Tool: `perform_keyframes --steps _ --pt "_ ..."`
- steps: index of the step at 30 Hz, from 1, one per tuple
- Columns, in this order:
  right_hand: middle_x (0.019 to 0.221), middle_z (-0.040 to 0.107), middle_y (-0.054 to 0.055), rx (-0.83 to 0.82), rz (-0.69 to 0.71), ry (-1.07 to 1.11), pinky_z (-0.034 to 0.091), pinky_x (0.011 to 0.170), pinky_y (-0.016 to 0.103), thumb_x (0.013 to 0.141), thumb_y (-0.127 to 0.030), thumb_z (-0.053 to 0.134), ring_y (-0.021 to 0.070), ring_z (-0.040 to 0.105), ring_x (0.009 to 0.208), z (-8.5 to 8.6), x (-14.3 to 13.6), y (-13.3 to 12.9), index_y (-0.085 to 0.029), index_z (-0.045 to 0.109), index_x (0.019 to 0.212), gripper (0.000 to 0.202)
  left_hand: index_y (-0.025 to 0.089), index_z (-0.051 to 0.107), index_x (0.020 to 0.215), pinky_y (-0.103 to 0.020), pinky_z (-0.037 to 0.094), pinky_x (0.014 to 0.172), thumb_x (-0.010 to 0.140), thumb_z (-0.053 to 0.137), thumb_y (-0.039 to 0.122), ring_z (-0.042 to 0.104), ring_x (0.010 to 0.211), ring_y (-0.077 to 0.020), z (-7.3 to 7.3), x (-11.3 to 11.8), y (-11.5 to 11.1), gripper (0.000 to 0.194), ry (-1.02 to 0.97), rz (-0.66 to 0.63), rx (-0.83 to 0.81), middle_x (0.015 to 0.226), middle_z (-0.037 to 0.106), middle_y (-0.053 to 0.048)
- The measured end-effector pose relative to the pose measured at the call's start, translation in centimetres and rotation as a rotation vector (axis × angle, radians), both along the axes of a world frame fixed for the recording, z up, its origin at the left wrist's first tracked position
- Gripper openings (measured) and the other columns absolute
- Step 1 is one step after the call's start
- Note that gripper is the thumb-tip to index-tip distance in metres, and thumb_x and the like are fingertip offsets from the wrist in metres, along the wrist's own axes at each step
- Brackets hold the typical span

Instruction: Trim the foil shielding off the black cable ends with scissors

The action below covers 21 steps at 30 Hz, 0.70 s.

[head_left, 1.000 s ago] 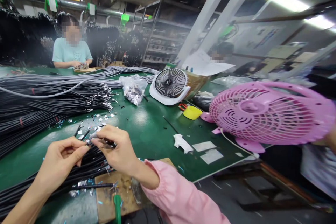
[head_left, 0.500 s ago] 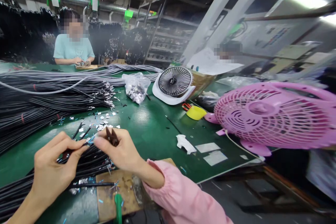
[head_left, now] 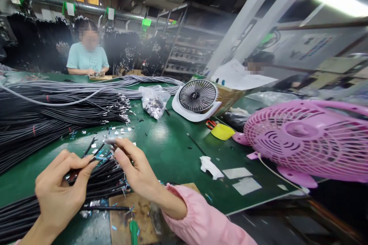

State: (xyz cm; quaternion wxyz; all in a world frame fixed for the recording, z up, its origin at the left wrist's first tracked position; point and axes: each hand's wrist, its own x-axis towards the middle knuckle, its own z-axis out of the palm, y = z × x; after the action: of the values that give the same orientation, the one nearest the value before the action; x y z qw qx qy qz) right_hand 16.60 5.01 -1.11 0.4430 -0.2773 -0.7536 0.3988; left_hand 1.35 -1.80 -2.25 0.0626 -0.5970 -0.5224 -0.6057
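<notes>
My left hand [head_left: 61, 189] is closed in a pinch around the stripped end of a black cable [head_left: 93, 157], where thin blue and white wires show. Just to the right, my right hand [head_left: 140, 168] has its fingers curled around small dark nippers [head_left: 111, 142], mostly hidden and blurred. The thumb and fingertips are close to the exposed wires, and I cannot tell whether they touch them. Under both hands lies a bundle of black cables [head_left: 106, 180] with frayed ends. A wooden board [head_left: 119, 224] sits below, with a green-handled tool [head_left: 133, 231] on it.
Large bundles of black cables [head_left: 66, 111] and grey cables [head_left: 138, 80] cover the left. Beyond are a plastic bag [head_left: 155, 103], a white fan [head_left: 197, 97] and yellow tape [head_left: 222, 131]. A pink fan [head_left: 304, 134] stands right. A person [head_left: 87, 59] sits opposite.
My right hand has turned, and the nippers' dark points that stood up between its fingers no longer show there. My left hand keeps its pinch on the cable. The view has shifted slightly.
</notes>
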Motion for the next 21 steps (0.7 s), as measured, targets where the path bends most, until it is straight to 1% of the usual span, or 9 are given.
perform_keyframes --steps 2,4,6,13,16,21 --pt "0.088 0.068 0.005 0.087 0.045 -0.036 0.048 0.077 0.029 0.093 -0.02 0.048 0.0168 0.061 0.083 -0.08 0.06 0.02 -0.019 0.069 0.095 0.021 0.025 0.066 0.073 -0.025 0.039 0.049 0.082 0.069 0.018 0.051 0.055 -0.0099 0.05 -0.02 0.04 0.012 -0.002 -0.006 0.005 0.064 0.058 0.006" --pt "0.078 0.065 0.005 0.156 0.081 -0.076 0.047 0.07 0.028 0.093 -0.022 0.048 0.0168 0.059 0.074 -0.24 0.13 0.01 -0.018 0.07 0.088 0.023 0.025 0.066 0.073 -0.025 0.039 0.049 0.082 0.069 0.018 0.051 0.054 -0.0096 0.05 -0.04 0.07 0.012 0.009 -0.013 0.008 0.063 0.058 0.006" --pt "0.073 0.062 0.005 0.183 0.077 -0.096 0.044 0.064 0.028 0.094 -0.023 0.046 0.0165 0.056 0.068 -0.33 0.17 -0.03 -0.016 0.07 0.084 0.026 0.025 0.066 0.074 -0.024 0.039 0.049 0.082 0.07 0.017 0.051 0.054 -0.0087 0.0 -0.06 0.08 0.012 0.025 -0.018 0.021 0.063 0.058 0.007" --pt "0.067 0.059 0.004 0.175 0.062 -0.092 0.042 0.061 0.027 0.094 -0.022 0.046 0.0155 0.054 0.064 -0.07 0.09 -0.09 -0.016 0.066 0.073 0.03 0.024 0.066 0.077 -0.022 0.04 0.05 0.083 0.069 0.013 0.052 0.055 -0.0067 -0.17 0.05 0.16 0.012 0.072 -0.019 0.055 0.066 0.059 0.007" --pt "0.067 0.06 0.003 0.161 0.062 -0.088 0.042 0.061 0.027 0.093 -0.022 0.047 0.0151 0.054 0.064 -0.05 0.06 -0.08 -0.016 0.068 0.076 0.028 0.023 0.066 0.078 -0.021 0.039 0.049 0.083 0.069 0.011 0.05 0.054 -0.0056 -0.24 0.18 0.13 0.013 0.091 0.022 0.073 0.066 0.057 0.008" --pt "0.068 0.062 0.004 0.145 0.053 -0.08 0.043 0.061 0.027 0.092 -0.022 0.049 0.0154 0.056 0.064 -0.14 -0.03 -0.1 -0.016 0.07 0.078 0.026 0.023 0.066 0.077 -0.019 0.042 0.051 0.082 0.07 0.011 0.047 0.052 -0.0049 -0.67 0.33 -0.09 0.014 0.113 0.088 0.102 0.066 0.058 0.008"
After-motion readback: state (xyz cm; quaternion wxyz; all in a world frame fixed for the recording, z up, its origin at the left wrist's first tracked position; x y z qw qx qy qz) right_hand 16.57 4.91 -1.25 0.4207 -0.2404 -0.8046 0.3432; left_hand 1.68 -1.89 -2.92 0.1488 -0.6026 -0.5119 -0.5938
